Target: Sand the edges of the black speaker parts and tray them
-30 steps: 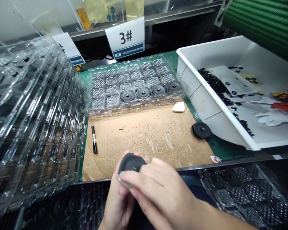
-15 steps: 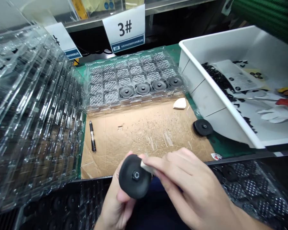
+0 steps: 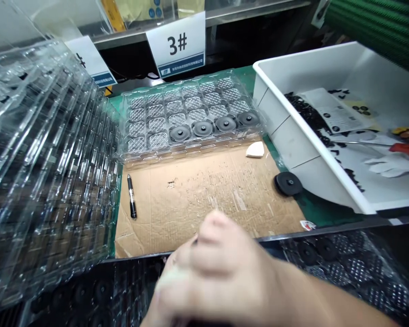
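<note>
Tray (image 3: 158,140) holds four black discs (image 3: 203,129) along its near row.

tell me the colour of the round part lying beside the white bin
Black; the round part shows best in the head view.

The head camera looks forward and down, close above the right hand (image 3: 221,268).

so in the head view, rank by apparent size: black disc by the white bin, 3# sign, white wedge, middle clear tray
1. Clear tray
2. 3# sign
3. Black disc
4. White wedge
</note>
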Demonstrator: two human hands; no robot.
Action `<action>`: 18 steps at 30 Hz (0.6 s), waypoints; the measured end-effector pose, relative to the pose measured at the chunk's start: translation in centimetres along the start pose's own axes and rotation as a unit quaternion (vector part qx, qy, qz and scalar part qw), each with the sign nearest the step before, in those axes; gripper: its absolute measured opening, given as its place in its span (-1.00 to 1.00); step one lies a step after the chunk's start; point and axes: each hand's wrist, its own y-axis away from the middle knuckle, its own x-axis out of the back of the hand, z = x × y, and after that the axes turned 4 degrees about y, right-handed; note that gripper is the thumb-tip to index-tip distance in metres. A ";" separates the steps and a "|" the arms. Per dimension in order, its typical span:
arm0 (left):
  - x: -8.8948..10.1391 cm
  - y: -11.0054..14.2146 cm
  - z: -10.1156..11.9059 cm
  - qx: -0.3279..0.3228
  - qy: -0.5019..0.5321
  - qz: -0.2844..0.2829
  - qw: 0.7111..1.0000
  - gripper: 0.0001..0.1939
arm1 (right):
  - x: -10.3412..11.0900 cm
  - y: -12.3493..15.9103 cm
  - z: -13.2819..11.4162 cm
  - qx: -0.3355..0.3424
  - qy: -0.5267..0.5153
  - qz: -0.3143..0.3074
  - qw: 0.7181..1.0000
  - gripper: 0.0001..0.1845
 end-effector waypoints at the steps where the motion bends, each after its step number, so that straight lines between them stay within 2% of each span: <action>1: -0.2 0.0 0.2 0.012 0.004 -0.031 0.999 -0.55 | 0.0 0.2 1.1 -0.050 -0.009 0.005 0.999 -0.77; 2: -0.4 0.1 0.4 0.030 0.018 -0.068 0.997 -0.44 | -0.2 0.5 2.3 -0.119 -0.020 0.013 0.993 -0.76; 4: -0.7 0.1 0.8 0.078 0.071 -0.134 0.985 -0.37 | -0.9 1.6 5.2 -0.264 -0.045 0.019 0.963 -0.75; 6: -0.7 0.1 1.1 0.122 0.124 -0.177 0.969 -0.42 | -2.4 3.2 7.7 -0.324 -0.051 0.005 0.945 -0.76; 8: -0.5 -0.1 1.2 0.144 0.160 -0.195 0.957 -0.44 | -4.3 5.0 8.9 -0.335 -0.036 0.007 0.942 -0.74; 11: -0.2 -0.4 1.3 0.170 0.198 -0.214 0.941 -0.47 | -6.1 6.6 8.3 -0.345 -0.016 0.036 0.938 -0.66; 14: -0.1 -0.6 1.5 0.186 0.212 -0.223 0.933 -0.48 | -6.0 6.7 6.3 -0.332 -0.028 0.051 0.942 -0.67; 18: -0.2 -0.6 1.8 0.201 0.218 -0.230 0.927 -0.48 | -5.2 6.5 4.1 -0.294 -0.066 0.031 0.953 -0.68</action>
